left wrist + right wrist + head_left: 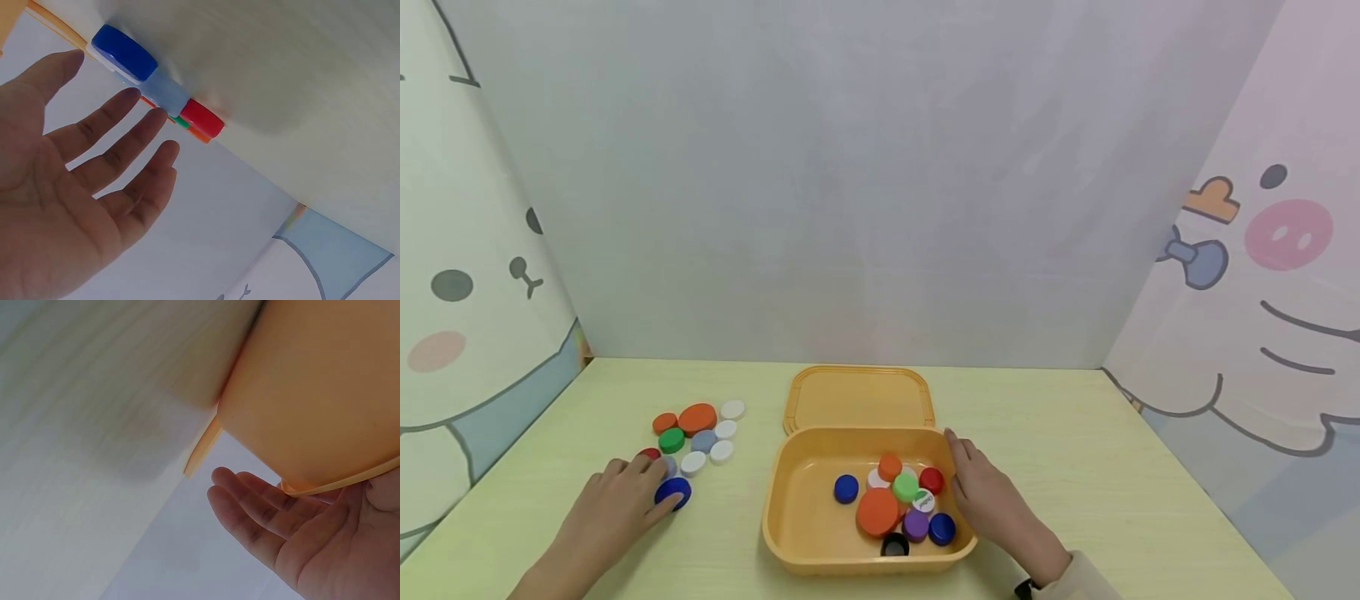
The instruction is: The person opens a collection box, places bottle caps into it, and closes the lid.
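My left hand [610,510] reaches over the left end of a group of bottle caps on the table, thumb and fingers spread around a dark blue cap [679,490]. In the left wrist view, a gap shows between the fingertips and this blue cap [125,53]; a red cap [203,119] and a pale blue cap [165,92] lie close by. My right hand [997,507] rests against the right rim of a yellow-orange plastic box [805,533], its fingers loosely extended in the right wrist view. Several mixed caps lie inside the box, mostly toward the right.
Behind the box lies its flat lid [859,398]. More caps sit beyond my left hand, including an orange cap [697,418], a green cap [672,440] and several white ones. A grey backdrop [850,183] stands at the table's far edge, with cartoon-printed panels on both sides.
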A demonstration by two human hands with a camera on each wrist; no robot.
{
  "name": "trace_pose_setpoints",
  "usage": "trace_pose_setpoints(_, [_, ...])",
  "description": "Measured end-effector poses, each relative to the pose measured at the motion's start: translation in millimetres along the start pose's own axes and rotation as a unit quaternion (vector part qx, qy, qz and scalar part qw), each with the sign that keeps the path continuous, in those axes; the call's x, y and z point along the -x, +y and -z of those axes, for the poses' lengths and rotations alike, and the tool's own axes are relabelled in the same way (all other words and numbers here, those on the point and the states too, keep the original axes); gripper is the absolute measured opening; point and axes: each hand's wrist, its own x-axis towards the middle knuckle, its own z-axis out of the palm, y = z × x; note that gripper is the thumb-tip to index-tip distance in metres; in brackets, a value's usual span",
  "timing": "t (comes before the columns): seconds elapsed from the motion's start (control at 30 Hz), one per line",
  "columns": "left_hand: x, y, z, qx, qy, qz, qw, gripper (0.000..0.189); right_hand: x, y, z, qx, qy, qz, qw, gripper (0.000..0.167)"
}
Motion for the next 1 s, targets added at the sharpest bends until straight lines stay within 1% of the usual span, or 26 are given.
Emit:
trace_pose_setpoints(0.2, [0.5, 1.6, -4.3, -0.004, -0.015, 0.010, 0.9998, 0.052, 0.0, 0.2, 0.2, -0.004, -0.004, -0.004, 1.0000, 0.050])
trace_pose_setpoints(0.37, [1.6, 3.0, -6.6, -0.007, -0.009, 0.008, 0.9999, 0.056, -0.5, 0.7, -0.7, -0.004, -0.006, -0.005, 1.0000, 0.050])
trace_pose_setpoints(0.67, [2.2, 6.1, -8.9, -0.012, -0.003, 0.008, 0.9999, 0.055, -0.9, 0.3, -0.5, -0.002, -0.004, -0.004, 1.0000, 0.050])
trace_pose_setpoints(0.9, [-0.5, 7.6, -6.0, -0.002, -0.007, 0.002, 1.0000, 0.058, -1.2, 0.4, -0.8, -0.001, -0.004, -0.005, 1.0000, 0.050])
trace_pose_setpoints(1.0, [-1.5, 8.9, -3.3, -0.001, 0.000, -0.004, 1.0000, 0.059, -1.2, 0.3, -0.9, 0.000, -0.004, -0.006, 1.0000, 0.050])
